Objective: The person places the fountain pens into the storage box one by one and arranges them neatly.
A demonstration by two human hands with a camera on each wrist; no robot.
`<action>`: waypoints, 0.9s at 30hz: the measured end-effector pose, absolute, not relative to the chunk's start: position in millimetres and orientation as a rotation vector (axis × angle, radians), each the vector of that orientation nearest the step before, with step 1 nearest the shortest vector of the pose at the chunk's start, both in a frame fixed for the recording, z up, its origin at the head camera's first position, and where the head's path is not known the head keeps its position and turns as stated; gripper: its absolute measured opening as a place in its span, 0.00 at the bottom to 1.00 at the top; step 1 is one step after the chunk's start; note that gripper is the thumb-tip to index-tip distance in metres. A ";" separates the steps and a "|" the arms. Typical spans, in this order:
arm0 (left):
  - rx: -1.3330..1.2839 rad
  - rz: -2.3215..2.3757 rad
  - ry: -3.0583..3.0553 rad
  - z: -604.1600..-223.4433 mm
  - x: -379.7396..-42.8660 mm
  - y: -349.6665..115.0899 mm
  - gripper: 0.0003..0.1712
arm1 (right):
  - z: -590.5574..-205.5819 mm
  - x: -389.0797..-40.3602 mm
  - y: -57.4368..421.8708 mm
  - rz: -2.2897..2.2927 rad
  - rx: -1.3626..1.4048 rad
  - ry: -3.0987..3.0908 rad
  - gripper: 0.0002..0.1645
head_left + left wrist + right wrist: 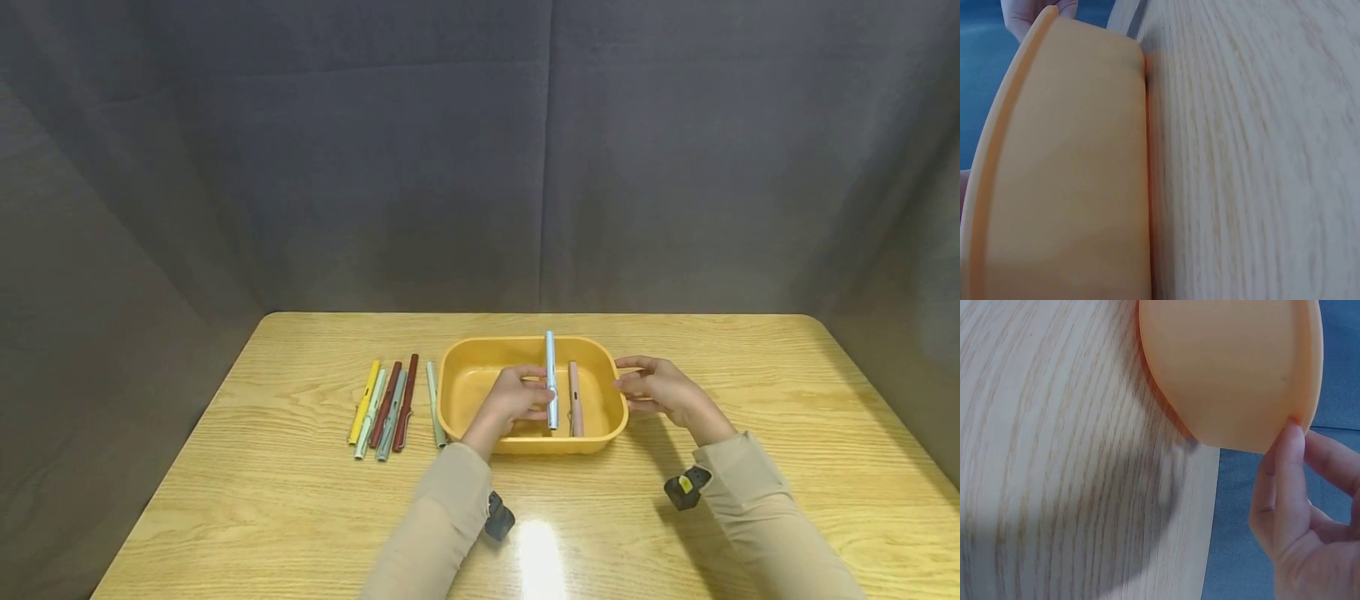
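Observation:
My left hand (517, 396) reaches over the yellow tray (480, 343) and holds a light blue pen (551, 358) near its lower part, the pen pointing away from me. Inside the tray, to the right of that pen, lies a pink pen (575, 400). At the tray's right end my right hand (660, 390) pinches the rim; the right wrist view shows its fingertips (1292, 434) at the rim. The left wrist view is mostly filled by the tray's outer wall (1072, 156), and the light blue pen is hidden there.
Left of the tray, several capped pens lie side by side: a yellow pen (364, 402), a dark red pen (406, 402) and others in red, grey and pale green. One light green pen (436, 404) lies close against the tray. A grey curtain (405, 183) hangs behind the wooden table (247, 500).

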State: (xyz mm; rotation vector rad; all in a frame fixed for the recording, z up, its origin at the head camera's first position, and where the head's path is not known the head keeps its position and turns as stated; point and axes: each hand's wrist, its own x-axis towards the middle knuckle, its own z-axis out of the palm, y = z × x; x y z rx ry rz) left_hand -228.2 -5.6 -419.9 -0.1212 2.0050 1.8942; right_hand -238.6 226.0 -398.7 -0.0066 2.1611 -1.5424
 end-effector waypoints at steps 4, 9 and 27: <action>-0.102 1.866 2.007 -422.2 -227.5 -2.4 0.26 | -398.5 -238.4 225.7 -1.543 -0.006 2.158 0.35; -0.078 1.813 2.010 -422.8 -224.8 -0.7 0.26 | -398.7 -238.7 224.2 -1.539 0.004 2.169 0.35; -0.109 1.688 2.020 -426.7 -224.7 8.1 0.29 | -400.8 -238.7 226.5 -1.531 -0.003 2.187 0.36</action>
